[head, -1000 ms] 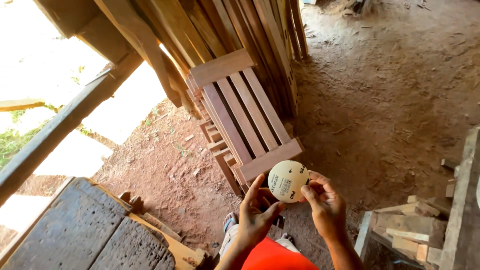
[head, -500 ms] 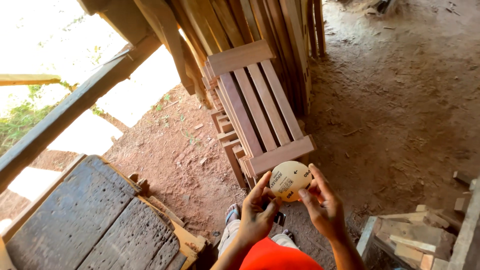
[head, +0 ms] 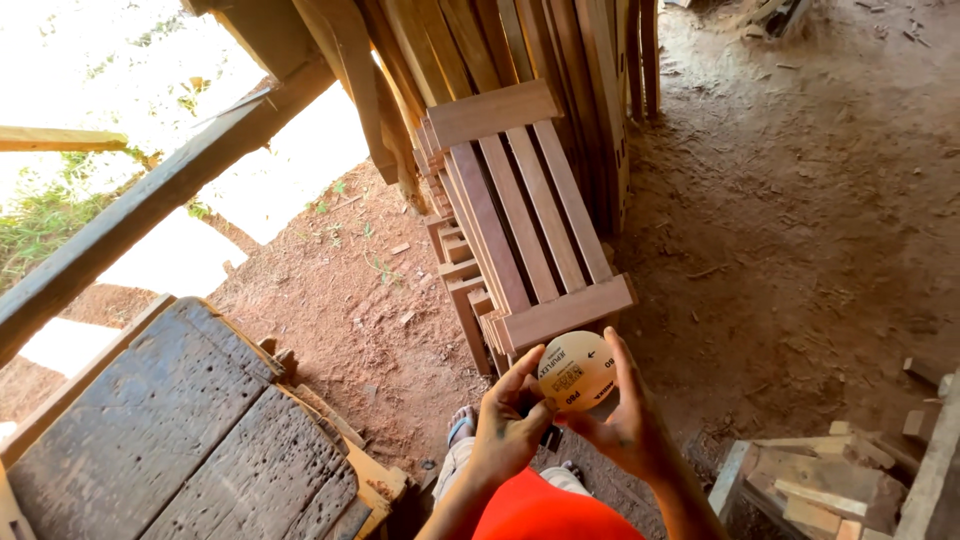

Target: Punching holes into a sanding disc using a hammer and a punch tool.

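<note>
- Left hand and right hand pinch a round pale disc between their fingertips.
- Slatted wooden frames lean just beyond the hands.
- Dark worn bench lies left of them.

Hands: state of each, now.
Left hand: closed on the left edge of the round pale disc.
Right hand: fingers gripping the same disc's right edge.

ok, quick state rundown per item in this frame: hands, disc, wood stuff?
left hand: closed on the disc's lower left edge
right hand: fingers along the disc's right edge, holding it
round pale disc: held between both hands, printed face up
slatted wooden frames: stacked on edge, leaning against the boards
long boards: upright, leaning
dark plank bench: weathered, pitted
wood offcuts: piled loose on the dirt floor
</note>
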